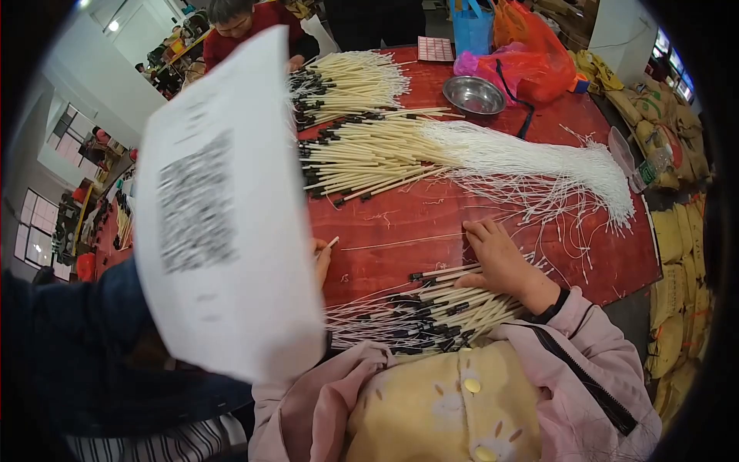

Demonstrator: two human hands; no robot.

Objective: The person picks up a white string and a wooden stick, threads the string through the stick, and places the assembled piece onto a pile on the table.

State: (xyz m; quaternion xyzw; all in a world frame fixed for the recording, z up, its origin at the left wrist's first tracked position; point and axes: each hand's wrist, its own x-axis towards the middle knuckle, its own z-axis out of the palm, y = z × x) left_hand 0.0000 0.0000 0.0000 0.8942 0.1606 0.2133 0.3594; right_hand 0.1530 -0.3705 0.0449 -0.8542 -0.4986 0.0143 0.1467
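Observation:
A white paper sheet [254, 154] with a blurred square code hangs across the left of the view and hides most of my left hand [322, 263]. The visible fingers pinch a thin cream stick [333, 242], whose tip pokes out. On the red table, my right hand [500, 260] has its thumb and fingers apart. Its fingertips are by the end of a thin white cord [404, 242] stretched toward my left hand. Below the palm lies a pile of cream sticks with black ends [469, 308], their white cords trailing left.
Larger bundles of cream sticks [369, 154] with long white cords [539, 162] cover the table's far side. Beyond them are a metal bowl [474, 95] and plastic bags [531, 54]. A co-worker's dark sleeve [92, 308] is close on the left; another person [246, 31] sits opposite. Sacks [673, 277] line the right.

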